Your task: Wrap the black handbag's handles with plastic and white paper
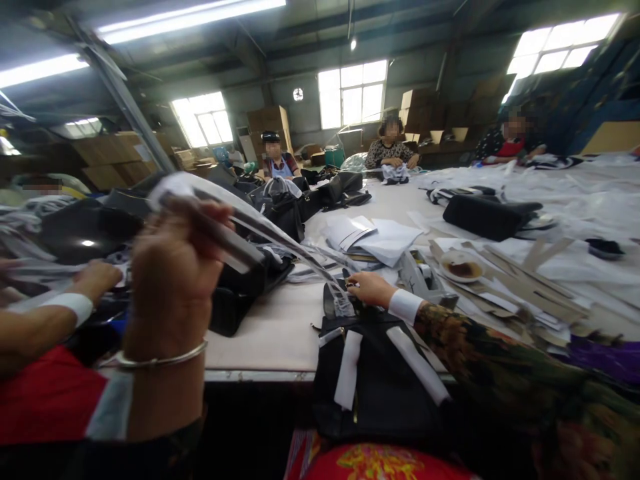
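A black bag (pixel 373 383) leans against the table edge in front of me, with pale wrapping strips (pixel 349 370) on its front. My left hand (pixel 173 280) is raised, its fingers closed round a strap wrapped in clear plastic (pixel 287 237). This strap runs down to the top of the bag. There my right hand (pixel 373 289) is closed at the bag's top, beside the strap's lower end; what its fingertips pinch is too small to make out.
White paper sheets (pixel 373 240), a tape dispenser (pixel 423 277) and a bowl with brown contents (pixel 461 267) lie beyond the bag. Cardboard strips (pixel 525 280) cover the right. A co-worker's hand (pixel 97 280) is at the left. Other people sit across the table (pixel 270 327).
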The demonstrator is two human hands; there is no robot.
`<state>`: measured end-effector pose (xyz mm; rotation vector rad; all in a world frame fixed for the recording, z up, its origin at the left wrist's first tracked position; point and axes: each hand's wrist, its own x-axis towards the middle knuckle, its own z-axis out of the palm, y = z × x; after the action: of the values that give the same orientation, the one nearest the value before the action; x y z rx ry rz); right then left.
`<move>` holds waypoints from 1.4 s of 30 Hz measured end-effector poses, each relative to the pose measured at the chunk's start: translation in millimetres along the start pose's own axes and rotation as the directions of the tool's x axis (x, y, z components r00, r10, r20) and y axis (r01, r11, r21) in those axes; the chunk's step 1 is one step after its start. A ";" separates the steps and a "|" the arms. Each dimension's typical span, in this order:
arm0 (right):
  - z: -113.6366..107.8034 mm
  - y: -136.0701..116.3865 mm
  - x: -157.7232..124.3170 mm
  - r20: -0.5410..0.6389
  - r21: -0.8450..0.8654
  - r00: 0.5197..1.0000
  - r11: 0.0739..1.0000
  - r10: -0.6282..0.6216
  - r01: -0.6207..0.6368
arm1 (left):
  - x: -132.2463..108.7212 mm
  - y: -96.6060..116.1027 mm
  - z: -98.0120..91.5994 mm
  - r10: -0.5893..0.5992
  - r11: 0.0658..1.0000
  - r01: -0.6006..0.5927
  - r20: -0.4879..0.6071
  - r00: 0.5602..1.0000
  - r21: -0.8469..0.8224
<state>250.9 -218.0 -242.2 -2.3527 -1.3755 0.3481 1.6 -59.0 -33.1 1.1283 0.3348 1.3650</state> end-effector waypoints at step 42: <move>7.0 -67.3 -102.4 0.023 0.434 0.994 0.897 -0.109 0.089 | -154.3 -136.8 -33.4 -0.544 0.806 0.309 0.426 0.723 0.504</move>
<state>146.0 -276.3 -216.4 -1.9133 -1.2760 0.6132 18.4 -154.6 -218.1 1.6111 0.4315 0.5025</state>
